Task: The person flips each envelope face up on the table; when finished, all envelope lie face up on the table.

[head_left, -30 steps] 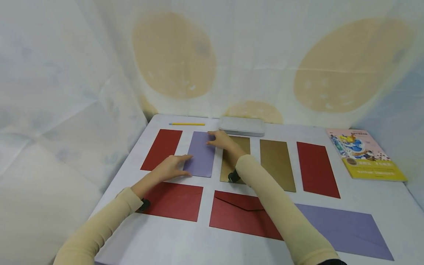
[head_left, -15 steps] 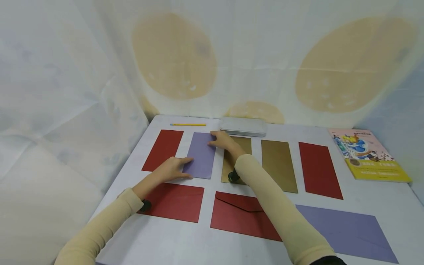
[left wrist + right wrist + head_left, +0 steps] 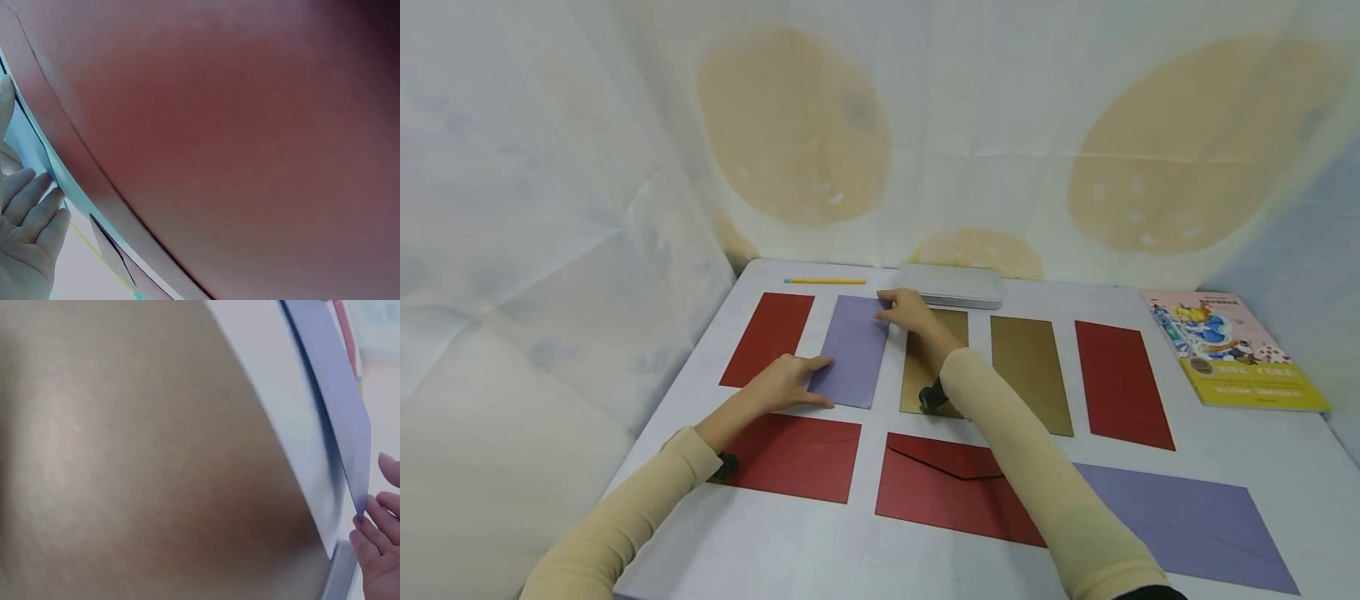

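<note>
A purple envelope [image 3: 850, 354] lies upright-wise in the back row, slightly slanted. My left hand [image 3: 786, 385] touches its near left corner, thumb and fingers spread apart. In the left wrist view, the left hand's fingers [image 3: 37, 209] are fairly straight at the paper's edge. At the far right corner of the envelope is my right hand [image 3: 912, 310]. The right wrist view has its fingertips [image 3: 369, 515] touching the corner of the purple envelope [image 3: 337, 394], its thumb apart from the paper. Under the right wrist lies a gold envelope [image 3: 917, 379].
Red envelopes [image 3: 767, 337] and another gold one [image 3: 1032, 375] share the back row. Nearer lie two red envelopes [image 3: 797, 458] and a wide purple one [image 3: 1195, 521]. A yellow pencil [image 3: 826, 281], a grey flat case [image 3: 958, 285] and a book [image 3: 1232, 350] are behind and right.
The purple envelope has turned slightly: its near end has shifted left and toward me. My right hand has moved slightly away from me with its far corner; the left hand has barely moved.
</note>
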A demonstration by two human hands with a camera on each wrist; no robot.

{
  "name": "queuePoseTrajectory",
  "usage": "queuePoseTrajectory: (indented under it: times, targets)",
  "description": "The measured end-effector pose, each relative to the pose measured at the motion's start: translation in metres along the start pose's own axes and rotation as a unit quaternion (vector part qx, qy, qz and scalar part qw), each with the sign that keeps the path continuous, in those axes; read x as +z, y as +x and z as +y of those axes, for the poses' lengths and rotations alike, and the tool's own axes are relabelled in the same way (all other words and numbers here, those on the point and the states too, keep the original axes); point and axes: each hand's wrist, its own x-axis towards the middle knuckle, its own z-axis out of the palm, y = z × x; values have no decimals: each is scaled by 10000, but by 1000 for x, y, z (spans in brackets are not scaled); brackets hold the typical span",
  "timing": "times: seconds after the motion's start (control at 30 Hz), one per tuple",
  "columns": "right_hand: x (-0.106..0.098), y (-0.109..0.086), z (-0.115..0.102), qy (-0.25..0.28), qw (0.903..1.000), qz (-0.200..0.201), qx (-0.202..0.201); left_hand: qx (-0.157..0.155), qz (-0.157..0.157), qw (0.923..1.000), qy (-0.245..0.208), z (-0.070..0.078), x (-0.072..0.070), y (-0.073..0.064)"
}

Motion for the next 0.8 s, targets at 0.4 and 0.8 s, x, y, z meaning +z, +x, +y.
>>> queuePoseTrajectory:
  times: [0.4,0.8]
  targets:
    - [-25,-11,-11,781,9968,-132,76,375,6,9991,188,-6,0,-1]
    - [-38,-17,-11,1490,9887,-37,158,526,32,9973,-509,-5,-6,-10]
